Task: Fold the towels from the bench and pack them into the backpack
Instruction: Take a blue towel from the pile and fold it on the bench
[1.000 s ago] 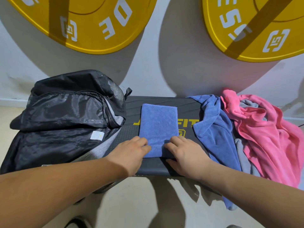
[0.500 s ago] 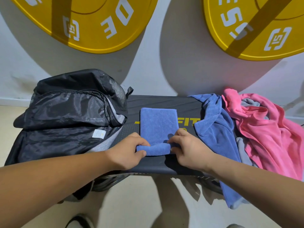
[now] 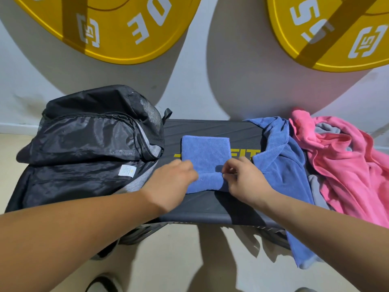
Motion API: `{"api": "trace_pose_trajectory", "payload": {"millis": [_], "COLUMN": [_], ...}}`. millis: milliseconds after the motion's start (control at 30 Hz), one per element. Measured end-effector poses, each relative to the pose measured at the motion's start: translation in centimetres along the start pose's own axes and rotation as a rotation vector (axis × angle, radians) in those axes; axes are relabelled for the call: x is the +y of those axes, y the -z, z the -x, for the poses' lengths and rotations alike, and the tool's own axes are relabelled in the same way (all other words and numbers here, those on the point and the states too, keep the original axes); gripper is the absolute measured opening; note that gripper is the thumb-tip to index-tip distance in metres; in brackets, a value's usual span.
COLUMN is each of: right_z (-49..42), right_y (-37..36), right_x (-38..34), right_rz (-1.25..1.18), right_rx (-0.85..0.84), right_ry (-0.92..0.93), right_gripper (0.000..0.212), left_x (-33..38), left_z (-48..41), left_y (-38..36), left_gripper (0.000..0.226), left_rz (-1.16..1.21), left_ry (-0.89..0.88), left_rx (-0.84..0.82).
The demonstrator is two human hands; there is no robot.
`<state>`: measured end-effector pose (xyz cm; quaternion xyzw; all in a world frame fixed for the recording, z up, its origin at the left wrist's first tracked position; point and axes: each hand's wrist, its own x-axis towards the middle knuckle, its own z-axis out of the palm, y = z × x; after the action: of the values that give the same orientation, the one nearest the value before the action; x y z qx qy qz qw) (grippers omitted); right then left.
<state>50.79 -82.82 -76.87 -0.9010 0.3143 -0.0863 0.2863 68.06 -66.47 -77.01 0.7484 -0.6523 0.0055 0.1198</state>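
The small blue towel (image 3: 205, 157) lies mid-bench (image 3: 210, 209), its near edge rolled up. The left hand (image 3: 171, 182) and right hand (image 3: 245, 182) pinch that fold at either end. The backpack (image 3: 90, 144) covers the bench's left end; loose towels (image 3: 315, 163) cover the right.

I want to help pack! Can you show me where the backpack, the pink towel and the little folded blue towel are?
backpack (image 3: 88, 142): head view, on its shiny black front panel.
pink towel (image 3: 345, 165): head view, on the middle of its crumpled cloth.
folded blue towel (image 3: 205, 152): head view, on its flat top, above the hands.
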Motion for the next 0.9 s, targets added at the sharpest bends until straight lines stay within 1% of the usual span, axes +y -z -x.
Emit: {"api": "trace_pose_trajectory", "payload": {"millis": [33,67,100,167,233,333,400,433,500,567,633,700,733,800,833,867,900], "right_z": [0.0,0.1,0.3,0.9,1.2,1.1,0.8,0.6,0.3,0.0,-0.2,-0.4,-0.5,-0.8,-0.9,-1.1,-1.3], "right_y": [-0.1,-0.2,-0.4,-0.4,-0.3,-0.2,0.0,0.2,1.0,1.7,1.9,2.0,2.0,1.9,1.8,1.8,1.7], "right_x": [-0.1,-0.2,-0.2,-0.1,0.3,0.8,0.8,0.7,0.6,0.7,1.0,0.9,0.8,0.7,0.7,0.6,0.5], "right_rz": [0.115,0.263,0.396,0.521,0.559,0.595,0.526,0.460,0.267,0.066,-0.107,-0.188,-0.192,-0.175,-0.171,-0.172,-0.166], "right_rx": [0.027,0.061,0.090,0.106,0.105,0.085,0.043,0.022,-0.063,-0.195,-0.258,-0.260,-0.255,-0.234,-0.222,-0.212,-0.207], "right_ry": [0.075,0.178,0.284,0.430,0.472,0.391,0.344,0.324,0.224,0.087,-0.021,-0.093,-0.126,-0.200,-0.234,-0.257,-0.270], "right_gripper": [0.004,0.002,0.002,0.012,0.025,0.032,0.030,0.028,0.026,0.019,0.016,0.019,0.020,0.025,0.029,0.032,0.034], "left_x": [0.3,0.6,0.7,0.5,0.0,-0.3,-0.4,-0.4,-0.1,0.2,0.2,0.1,0.1,-0.1,0.0,0.0,0.0], "left_z": [0.2,0.5,0.8,1.0,0.9,0.5,0.3,0.2,0.0,-0.1,0.0,0.2,0.2,-0.1,-0.2,-0.2,-0.1], "left_y": [-0.1,-0.3,-0.3,-0.5,-0.3,0.0,0.2,0.4,1.0,1.5,1.8,1.8,1.5,0.8,0.6,0.4,0.3], "left_gripper": [0.018,0.014,0.015,0.025,0.035,0.044,0.041,0.038,0.025,0.012,0.017,0.024,0.025,0.023,0.019,0.015,0.014], "left_rz": [-0.088,-0.127,-0.131,-0.124,-0.090,0.028,0.108,0.184,0.394,0.657,0.872,0.925,0.942,0.953,0.894,0.753,0.551], "left_ry": [-0.092,-0.130,-0.125,-0.097,-0.037,0.040,0.081,0.132,0.286,0.496,0.710,0.849,0.884,0.888,0.835,0.728,0.585], "left_rx": [-0.006,-0.015,-0.038,-0.074,-0.081,-0.112,-0.118,-0.118,-0.141,-0.209,-0.281,-0.347,-0.344,-0.291,-0.254,-0.217,-0.171]}}
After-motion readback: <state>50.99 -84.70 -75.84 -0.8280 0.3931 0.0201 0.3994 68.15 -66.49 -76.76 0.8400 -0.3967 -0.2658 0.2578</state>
